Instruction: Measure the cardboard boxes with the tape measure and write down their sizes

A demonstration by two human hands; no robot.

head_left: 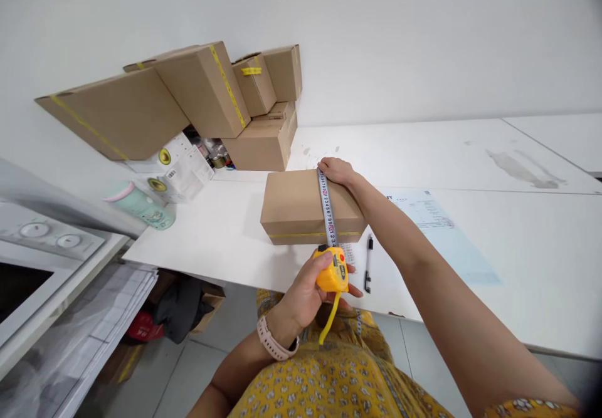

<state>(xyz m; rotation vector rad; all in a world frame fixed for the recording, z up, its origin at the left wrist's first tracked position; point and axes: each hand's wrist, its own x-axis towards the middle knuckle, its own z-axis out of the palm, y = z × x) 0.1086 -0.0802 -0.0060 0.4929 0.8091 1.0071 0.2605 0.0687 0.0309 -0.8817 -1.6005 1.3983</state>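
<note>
A brown cardboard box [296,202] with a yellow strip along its front lies on the white table. My left hand [305,289], with a pink watch band on the wrist, grips a yellow tape measure [333,271] just in front of the box. Its metal blade [326,208] runs out across the top of the box to the far edge. There my right hand [337,170] pinches the blade's end against the box. A yellow strap hangs from the tape measure's case.
Several cardboard boxes [256,145] are stacked at the back left, beside a mint tumbler [141,205]. To the right of the box lie a black pen [369,264] and papers [427,230]. A white microwave [44,236] stands at the left, with a gap before the table [531,255].
</note>
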